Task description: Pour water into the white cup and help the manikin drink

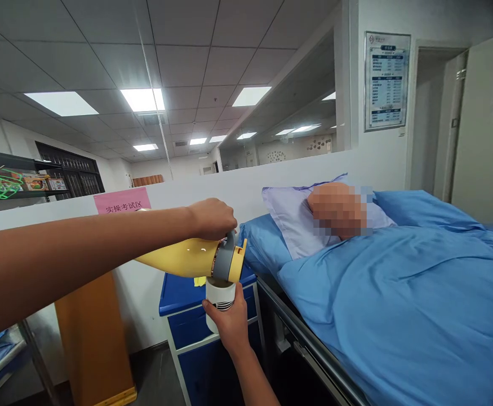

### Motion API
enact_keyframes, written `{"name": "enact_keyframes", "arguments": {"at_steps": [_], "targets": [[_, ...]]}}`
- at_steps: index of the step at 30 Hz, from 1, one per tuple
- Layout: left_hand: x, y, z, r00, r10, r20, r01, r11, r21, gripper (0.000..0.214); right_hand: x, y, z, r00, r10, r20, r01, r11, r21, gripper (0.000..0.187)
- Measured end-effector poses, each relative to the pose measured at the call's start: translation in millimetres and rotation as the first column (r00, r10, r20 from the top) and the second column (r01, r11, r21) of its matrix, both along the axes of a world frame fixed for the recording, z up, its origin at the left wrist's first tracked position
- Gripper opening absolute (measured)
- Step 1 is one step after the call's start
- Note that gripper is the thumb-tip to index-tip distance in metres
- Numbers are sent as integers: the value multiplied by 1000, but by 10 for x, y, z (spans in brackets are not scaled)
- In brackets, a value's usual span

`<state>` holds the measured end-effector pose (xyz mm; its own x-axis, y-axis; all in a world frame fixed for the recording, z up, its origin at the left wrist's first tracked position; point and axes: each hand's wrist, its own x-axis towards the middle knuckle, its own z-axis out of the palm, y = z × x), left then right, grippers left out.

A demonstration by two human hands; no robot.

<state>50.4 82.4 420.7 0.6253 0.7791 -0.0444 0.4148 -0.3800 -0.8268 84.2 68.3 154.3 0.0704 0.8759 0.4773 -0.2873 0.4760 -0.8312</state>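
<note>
Right hand [226, 322] round cup [220, 291] (base hidden)

jug [178, 257] tipped above cup [220, 297], cabinet [178, 294] beneath them, bed [314, 349] to its right, partition wall [246, 186] behind

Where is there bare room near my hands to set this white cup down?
The flat blue top of the bedside cabinet shows bare left of the white cup, under the tipped yellow jug. The blue bedcover lies open but soft. Crowded: the lilac pillow end, where a person's head rests.
</note>
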Motion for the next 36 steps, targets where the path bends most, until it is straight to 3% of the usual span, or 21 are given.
{"name": "enact_keyframes", "arguments": {"at_steps": [11, 15, 18, 20, 23, 27, 31, 36], "targets": [[-145, 105, -80, 1000, 4, 6, -3, 1000, -29, 21, -74, 38, -87, 999, 26, 25, -26, 999, -26, 45], [-553, 265, -199, 997, -12, 78, 17, 998, -66, 18, -147, 135, -176, 990, 50, 133, -46, 998, -36, 50], [-1033, 474, -305, 947, 70, 315, -53, 997, -63, 12, -185, 222, -258, 985, 57, 166, -48, 997, -58, 55], [-1381, 644, -369, 906, 108, 409, -117, 993, -2, 23, -191, 286, -336, 984, 56, 171, -41, 995, -95, 54], [-1884, 909, -473, 800, 144, 582, -264, 956, 126, 40, -166, 397, -477, 981, 37, 191, -2, 983, -181, 52], [-2456, 1242, -703, 574, 153, 805, -514, 832, 209, 47, -92, 582, -644, 985, -1, 174, 45, 967, -251, 49], [-2871, 1524, -1020, 350, 114, 930, -693, 700, 175, 52, -3, 778, -758, 980, -43, 193, 104, 942, -319, 50], [-3207, 1775, -1361, 119, 37, 992, -812, 579, 75, 57, 57, 980, -892, 976, -52, 209, 127, 924, -362, 50]]}}
